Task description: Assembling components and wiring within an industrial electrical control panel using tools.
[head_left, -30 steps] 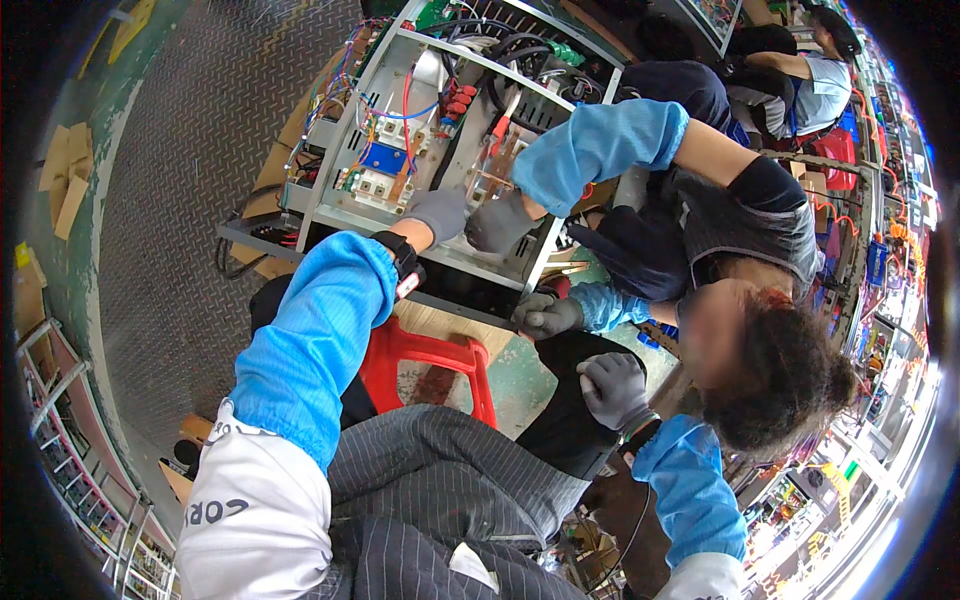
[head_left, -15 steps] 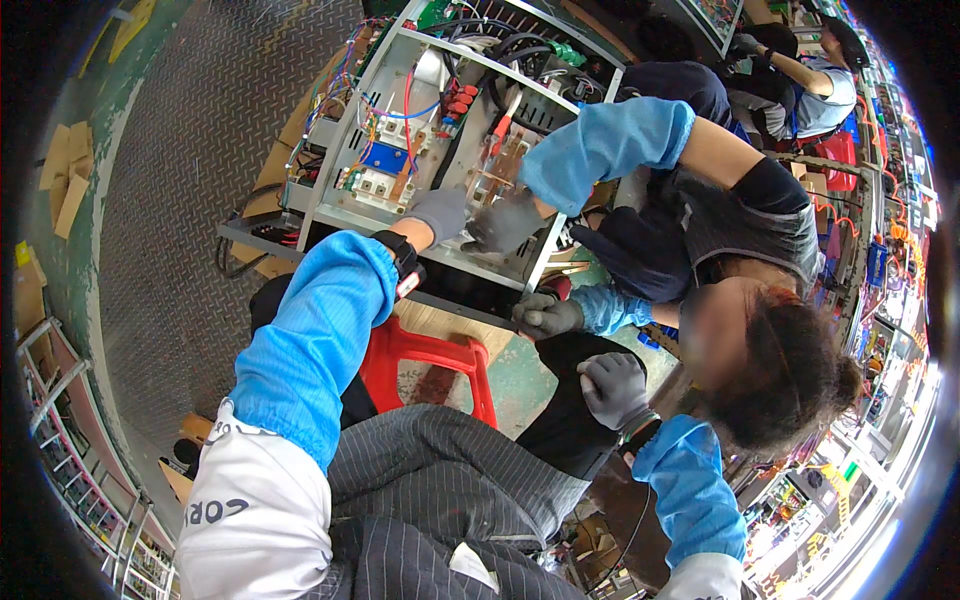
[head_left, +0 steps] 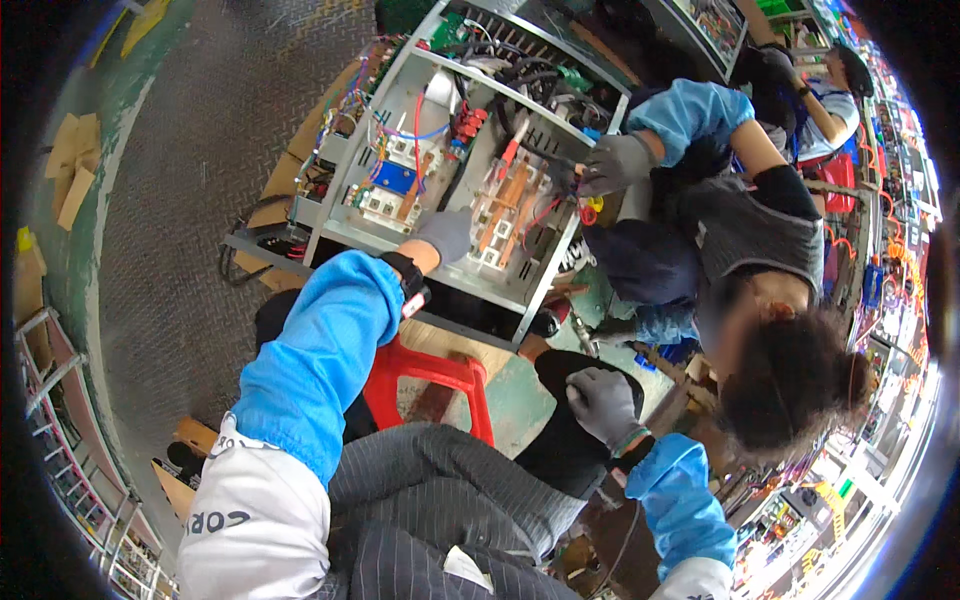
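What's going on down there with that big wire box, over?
Left grip at open electronics chassis, near side. Right grip away from it. Cables exposed. Co-worker's gloved hand at its right edge, over.

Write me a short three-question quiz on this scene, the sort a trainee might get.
1. Choose: what colour is the stool? A) green B) red C) white
2. True or false: the person's right hand is inside the metal chassis.
3. Fill in: the person's left hand, at the near part of the chassis, is gloved in ____.

Key: 1. B; 2. False, the right hand is outside it; 3. Grey.
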Action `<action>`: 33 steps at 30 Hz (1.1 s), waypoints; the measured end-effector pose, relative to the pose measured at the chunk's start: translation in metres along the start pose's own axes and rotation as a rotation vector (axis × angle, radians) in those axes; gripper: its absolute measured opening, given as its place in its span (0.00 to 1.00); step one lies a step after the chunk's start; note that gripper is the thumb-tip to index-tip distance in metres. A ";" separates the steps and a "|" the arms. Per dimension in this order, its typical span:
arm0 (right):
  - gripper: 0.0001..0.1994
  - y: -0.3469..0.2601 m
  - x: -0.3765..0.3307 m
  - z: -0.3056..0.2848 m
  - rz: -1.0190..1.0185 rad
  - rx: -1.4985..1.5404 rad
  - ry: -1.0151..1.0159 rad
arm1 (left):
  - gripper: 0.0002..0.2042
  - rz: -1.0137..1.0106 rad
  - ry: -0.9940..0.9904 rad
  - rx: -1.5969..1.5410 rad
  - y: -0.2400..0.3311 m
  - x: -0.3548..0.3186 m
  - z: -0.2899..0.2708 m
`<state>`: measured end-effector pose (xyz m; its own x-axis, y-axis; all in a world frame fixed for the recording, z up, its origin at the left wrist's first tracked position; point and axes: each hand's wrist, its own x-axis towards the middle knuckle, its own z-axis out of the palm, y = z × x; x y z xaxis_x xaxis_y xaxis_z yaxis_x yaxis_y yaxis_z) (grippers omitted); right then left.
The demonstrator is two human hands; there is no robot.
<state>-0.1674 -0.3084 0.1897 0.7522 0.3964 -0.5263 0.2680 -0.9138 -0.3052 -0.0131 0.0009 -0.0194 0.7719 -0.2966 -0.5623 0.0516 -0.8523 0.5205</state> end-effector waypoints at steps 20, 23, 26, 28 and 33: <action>0.31 -0.028 0.274 0.042 0.151 0.063 0.317 | 0.14 -0.025 -0.023 -0.074 0.011 -0.010 -0.016; 0.31 -0.030 0.284 0.044 0.160 0.076 0.296 | 0.13 -0.038 -0.036 -0.077 0.010 -0.011 -0.014; 0.29 -0.030 0.290 0.052 0.115 0.055 0.408 | 0.14 -0.034 -0.065 -0.047 0.008 -0.007 -0.014; 0.29 -0.028 0.294 0.058 0.083 0.038 0.484 | 0.15 -0.047 -0.102 -0.028 0.010 -0.006 -0.015; 0.30 -0.032 0.295 0.055 0.111 0.065 0.488 | 0.16 -0.073 -0.051 -0.058 0.013 -0.007 -0.017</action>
<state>0.0126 -0.1576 0.0005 0.9720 0.1956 -0.1302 0.1445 -0.9346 -0.3251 -0.0070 -0.0010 0.0024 0.7316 -0.2578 -0.6311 0.1441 -0.8464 0.5127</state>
